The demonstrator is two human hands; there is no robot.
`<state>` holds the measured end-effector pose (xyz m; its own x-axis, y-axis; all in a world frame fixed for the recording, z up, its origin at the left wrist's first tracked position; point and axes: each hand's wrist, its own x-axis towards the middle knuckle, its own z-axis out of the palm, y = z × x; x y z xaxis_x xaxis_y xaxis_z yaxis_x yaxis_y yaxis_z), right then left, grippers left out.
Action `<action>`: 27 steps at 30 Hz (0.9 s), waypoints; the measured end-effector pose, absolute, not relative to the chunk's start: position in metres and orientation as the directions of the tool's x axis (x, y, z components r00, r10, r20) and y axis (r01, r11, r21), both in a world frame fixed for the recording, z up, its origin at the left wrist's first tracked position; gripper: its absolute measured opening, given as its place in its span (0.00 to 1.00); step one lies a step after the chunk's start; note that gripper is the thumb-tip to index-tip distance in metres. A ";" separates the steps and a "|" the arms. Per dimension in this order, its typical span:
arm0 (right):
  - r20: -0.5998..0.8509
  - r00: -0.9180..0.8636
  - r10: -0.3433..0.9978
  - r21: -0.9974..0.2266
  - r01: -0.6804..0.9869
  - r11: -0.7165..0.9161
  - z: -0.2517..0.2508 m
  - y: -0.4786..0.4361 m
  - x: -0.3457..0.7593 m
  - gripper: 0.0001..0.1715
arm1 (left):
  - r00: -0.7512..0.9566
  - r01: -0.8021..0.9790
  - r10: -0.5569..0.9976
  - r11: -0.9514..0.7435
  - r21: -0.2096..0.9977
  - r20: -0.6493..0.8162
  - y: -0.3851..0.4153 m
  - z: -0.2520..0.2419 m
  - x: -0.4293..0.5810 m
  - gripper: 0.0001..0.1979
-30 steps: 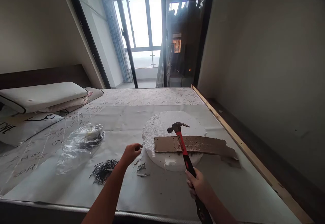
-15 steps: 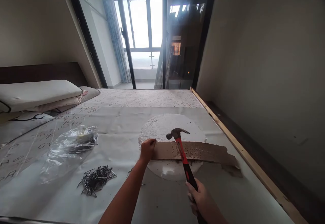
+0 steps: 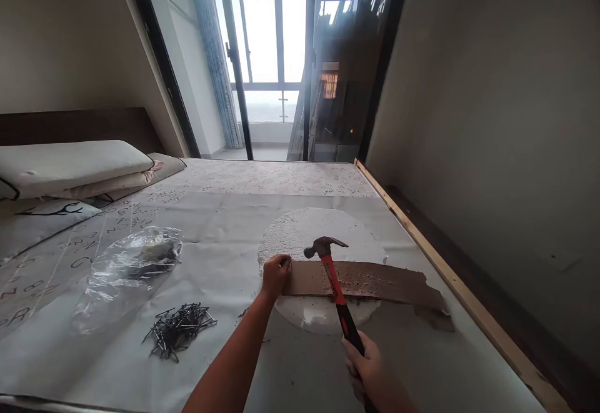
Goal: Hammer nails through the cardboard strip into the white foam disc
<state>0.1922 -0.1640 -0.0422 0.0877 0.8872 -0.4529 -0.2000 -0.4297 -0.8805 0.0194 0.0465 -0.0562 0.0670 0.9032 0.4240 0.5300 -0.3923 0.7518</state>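
My right hand point(image 3: 370, 369) grips the black end of a red-handled claw hammer point(image 3: 334, 282), whose head hovers over a brown cardboard strip point(image 3: 375, 282) studded with nails. The strip lies across a round white foam disc point(image 3: 319, 232). My left hand point(image 3: 275, 273) is pinched shut at the strip's left end, holding what looks like a small nail against it.
A heap of loose nails point(image 3: 178, 328) lies left of my forearm, with a crumpled clear plastic bag point(image 3: 131, 266) behind it. Everything rests on a paper-covered bed point(image 3: 225, 232). Folded pillows point(image 3: 70, 169) sit at far left. A wooden rail point(image 3: 450, 282) borders the right.
My left hand moved from beside the foam disc to the strip's left end and settled there. The hammer head shifted slightly left and lower.
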 end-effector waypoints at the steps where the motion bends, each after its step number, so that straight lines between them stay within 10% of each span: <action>1: -0.459 0.094 0.883 -0.878 -0.197 -0.436 -0.042 -0.164 0.192 0.32 | 0.067 0.533 0.902 -0.394 0.749 0.427 0.046 -0.057 0.019 0.07; 27: -0.466 0.111 0.878 -0.880 -0.157 -0.448 -0.041 -0.166 0.191 0.32 | 0.085 0.537 0.897 -0.408 0.738 0.434 0.046 -0.061 0.023 0.07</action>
<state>0.1909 -0.1657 -0.0411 0.1108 0.8777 -0.4661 -0.1568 -0.4477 -0.8803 0.0226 0.0456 -0.0609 0.0850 0.8969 0.4340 0.5369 -0.4081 0.7384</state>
